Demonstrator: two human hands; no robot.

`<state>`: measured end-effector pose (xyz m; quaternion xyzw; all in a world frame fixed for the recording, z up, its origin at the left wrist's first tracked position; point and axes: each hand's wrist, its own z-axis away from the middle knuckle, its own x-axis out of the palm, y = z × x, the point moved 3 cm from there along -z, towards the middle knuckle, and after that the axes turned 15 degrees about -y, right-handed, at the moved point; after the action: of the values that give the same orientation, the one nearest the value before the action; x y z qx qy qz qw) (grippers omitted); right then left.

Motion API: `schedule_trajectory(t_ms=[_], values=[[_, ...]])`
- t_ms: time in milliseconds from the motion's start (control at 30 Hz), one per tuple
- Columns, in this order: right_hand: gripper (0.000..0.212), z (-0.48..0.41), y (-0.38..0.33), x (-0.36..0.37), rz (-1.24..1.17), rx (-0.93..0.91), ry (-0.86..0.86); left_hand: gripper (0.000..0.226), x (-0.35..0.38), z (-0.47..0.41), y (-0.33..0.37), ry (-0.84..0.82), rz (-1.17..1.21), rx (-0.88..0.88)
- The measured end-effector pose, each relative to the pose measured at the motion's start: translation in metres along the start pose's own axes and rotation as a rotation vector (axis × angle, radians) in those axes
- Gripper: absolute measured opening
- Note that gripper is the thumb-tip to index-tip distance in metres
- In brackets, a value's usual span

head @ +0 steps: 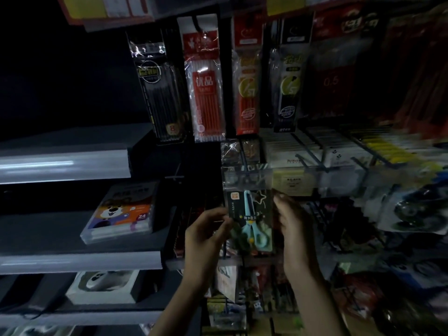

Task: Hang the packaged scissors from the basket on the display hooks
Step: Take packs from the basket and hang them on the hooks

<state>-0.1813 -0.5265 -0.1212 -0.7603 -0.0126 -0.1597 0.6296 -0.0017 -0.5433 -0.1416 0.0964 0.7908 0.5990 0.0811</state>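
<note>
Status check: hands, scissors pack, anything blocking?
Left hand pinches scissors pack by its left edge. Right hand at right edge, blurred, grip unclear. Pack upright below the pen packs; hook contact too dark to tell.

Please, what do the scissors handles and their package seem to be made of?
The scissors handles look like plastic: pale blue, smooth, rather matte. The package seems to be clear glossy plastic, film or shell, since it glints and its top is see-through. Inside is a dark printed card, probably paper.
</note>
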Motion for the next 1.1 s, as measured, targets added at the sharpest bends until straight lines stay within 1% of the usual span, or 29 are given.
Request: schedule_trajectory(t_ms=[33, 100, 233, 333, 433, 533, 700, 1000, 1100], values=[[0.037, 0.002, 0.002, -0.004, 0.021, 0.005, -0.001, 0.015, 0.001, 0.000, -0.001, 0.010, 0.007, -0.002], [0.038, 0.004, 0.007, -0.010, 0.040, 0.015, -0.013, 0.014, 0.003, 0.001, -0.002, 0.037, 0.016, -0.005], [0.021, 0.010, 0.014, -0.021, 0.128, 0.014, -0.089, 0.010, 0.003, 0.003, -0.009, 0.063, -0.007, 0.001], [0.031, 0.016, 0.023, -0.024, 0.327, 0.006, -0.137, 0.010, 0.004, 0.005, -0.013, 0.070, -0.088, 0.020], [0.028, 0.021, 0.030, -0.024, 0.489, -0.022, -0.110, 0.007, 0.005, 0.010, -0.021, 0.049, -0.154, -0.006], [0.021, 0.021, 0.038, -0.026, 0.511, -0.054, -0.060, 0.004, 0.006, 0.016, -0.031, 0.057, -0.160, -0.038], [0.018, 0.020, 0.049, -0.026, 0.525, -0.067, -0.005, 0.006, 0.007, 0.020, -0.039, 0.096, -0.163, -0.083], [0.019, 0.008, 0.048, -0.016, 0.573, -0.124, 0.042, 0.007, 0.003, 0.004, -0.038, 0.100, -0.178, -0.016], [0.019, 0.003, 0.052, -0.015, 0.589, -0.115, 0.047, 0.006, 0.001, -0.002, -0.042, 0.099, -0.173, -0.028]])
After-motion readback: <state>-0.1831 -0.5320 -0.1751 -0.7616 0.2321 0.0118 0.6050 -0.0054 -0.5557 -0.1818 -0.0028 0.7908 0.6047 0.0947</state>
